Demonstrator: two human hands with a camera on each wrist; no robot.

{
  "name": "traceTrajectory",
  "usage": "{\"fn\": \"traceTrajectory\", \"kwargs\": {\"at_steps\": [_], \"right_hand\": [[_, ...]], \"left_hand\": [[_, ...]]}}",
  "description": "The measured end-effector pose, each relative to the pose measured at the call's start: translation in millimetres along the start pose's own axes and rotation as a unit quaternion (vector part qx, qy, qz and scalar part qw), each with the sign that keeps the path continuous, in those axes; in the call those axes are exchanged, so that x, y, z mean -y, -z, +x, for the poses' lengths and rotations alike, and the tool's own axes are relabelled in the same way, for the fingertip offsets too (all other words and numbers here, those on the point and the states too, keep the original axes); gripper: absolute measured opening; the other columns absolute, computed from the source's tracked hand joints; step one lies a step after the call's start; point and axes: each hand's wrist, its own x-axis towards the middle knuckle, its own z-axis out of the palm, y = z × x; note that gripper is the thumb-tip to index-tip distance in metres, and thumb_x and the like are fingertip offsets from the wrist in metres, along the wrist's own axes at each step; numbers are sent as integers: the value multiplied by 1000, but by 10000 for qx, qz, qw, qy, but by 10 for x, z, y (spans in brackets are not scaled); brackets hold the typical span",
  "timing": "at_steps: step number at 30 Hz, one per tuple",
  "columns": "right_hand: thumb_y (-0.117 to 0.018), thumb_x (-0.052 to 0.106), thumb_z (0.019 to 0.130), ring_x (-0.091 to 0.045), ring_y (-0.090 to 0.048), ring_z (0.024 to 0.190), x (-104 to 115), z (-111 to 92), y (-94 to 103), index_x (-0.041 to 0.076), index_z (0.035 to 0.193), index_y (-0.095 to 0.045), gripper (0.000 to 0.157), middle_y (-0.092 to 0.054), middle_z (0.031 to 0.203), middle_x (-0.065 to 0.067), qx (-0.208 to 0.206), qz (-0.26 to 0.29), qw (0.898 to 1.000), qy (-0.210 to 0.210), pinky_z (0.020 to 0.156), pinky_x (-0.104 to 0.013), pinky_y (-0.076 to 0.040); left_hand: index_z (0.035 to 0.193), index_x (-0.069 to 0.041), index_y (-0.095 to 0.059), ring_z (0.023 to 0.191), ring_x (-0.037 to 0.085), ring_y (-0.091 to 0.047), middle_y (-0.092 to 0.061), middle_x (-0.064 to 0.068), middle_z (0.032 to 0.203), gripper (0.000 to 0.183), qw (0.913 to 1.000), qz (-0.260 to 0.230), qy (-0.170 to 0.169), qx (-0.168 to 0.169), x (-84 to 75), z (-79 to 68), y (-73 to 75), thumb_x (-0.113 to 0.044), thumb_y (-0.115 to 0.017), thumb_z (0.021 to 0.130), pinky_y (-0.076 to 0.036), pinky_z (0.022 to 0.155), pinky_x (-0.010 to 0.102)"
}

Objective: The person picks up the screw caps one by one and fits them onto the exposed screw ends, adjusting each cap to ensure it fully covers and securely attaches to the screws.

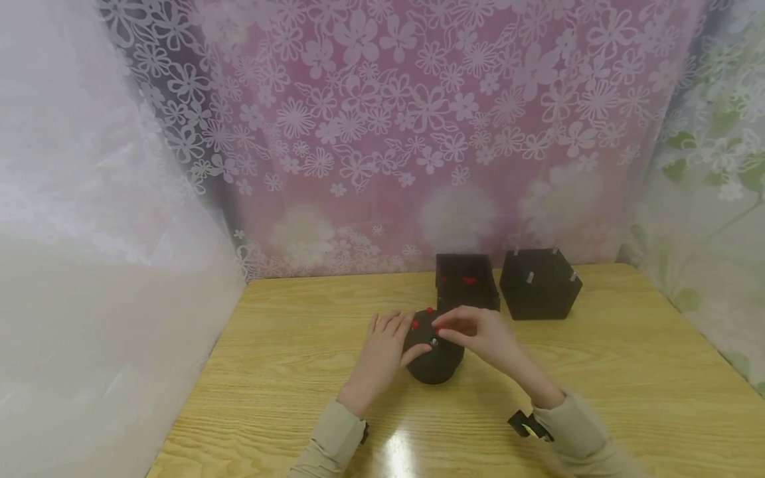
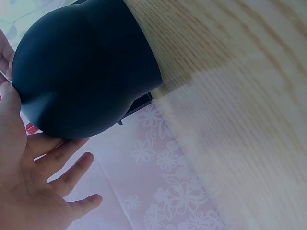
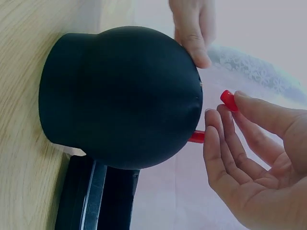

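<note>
A black dome-shaped piece [image 1: 434,369] with a short cylindrical base stands on the table between both hands. Small red pegs [image 1: 415,324] stick out of its rounded top, and a silver stud [image 1: 434,342] shows near the thumb. The left hand [image 1: 382,350] rests against the dome's left side, its fingers extended and spread and its thumb on the front. Between thumb and fingers, the right hand [image 1: 487,336] pinches a small red cylindrical cap [image 3: 229,100]. That cap is just off the dome's surface. Beside those fingers, another red peg [image 3: 196,136] projects from the dome.
Behind the dome lies a black open box [image 1: 465,264] with red pieces [image 1: 469,280] inside. To its right stands a black angular block [image 1: 540,293] carrying several clear or silver studs. Wood-grain tabletop [image 1: 287,372] surrounds them, with a pink floral curtain [image 1: 370,166] along the back edge.
</note>
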Motion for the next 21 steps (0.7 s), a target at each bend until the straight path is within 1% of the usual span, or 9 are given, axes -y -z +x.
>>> {"fn": "traceTrajectory", "kwargs": {"at_steps": [3,7,10,14,18,21], "right_hand": [[-69,26,82,-5,-64,79,17,-12,-44,20,102,-68,21,-67,91,11,-133,-220,9994,210,70,-23,-53],[-72,20,79,-4,-63,71,24,-17,-92,17,94,-67,16,-66,81,10,-349,-572,9966,471,64,-21,-53],[-73,18,78,-3,-62,69,26,-19,-115,19,89,-67,13,-66,81,10,-450,-580,9958,546,62,-21,-53],[-74,16,77,-2,-62,69,28,-23,-133,21,89,-67,14,-66,84,11,-504,-505,9951,689,61,-21,-53],[-74,16,76,0,-60,67,36,-29,-141,20,90,-68,15,-66,85,10,-593,-702,9917,898,60,-19,-52],[-75,16,75,1,-58,65,47,-33,-145,21,89,-69,16,-66,84,11,-673,-902,9893,932,57,-18,-50]], "left_hand": [[139,-10,-40,129,24,-39,-48,6,135,72,10000,31,-17,-26,1,3,-2,-62,-36,89,-23,109,52],[139,-10,-40,129,25,-39,-48,7,135,72,10000,42,-33,-43,2,-1,0,-62,-36,89,-23,109,51],[140,-10,-39,128,24,-39,-48,7,135,73,10000,44,-47,-53,8,-8,-11,-62,-36,89,-23,109,52],[141,-11,-37,129,23,-38,-47,6,136,73,10000,62,-23,-50,12,-9,-26,-62,-34,89,-22,110,51],[143,-13,-34,130,22,-37,-47,5,137,73,10000,93,14,-22,12,-7,-29,-63,-32,89,-19,112,49],[143,-13,-33,130,23,-37,-46,6,137,73,10000,90,1,-18,12,-4,-29,-63,-32,89,-20,111,50]]}}
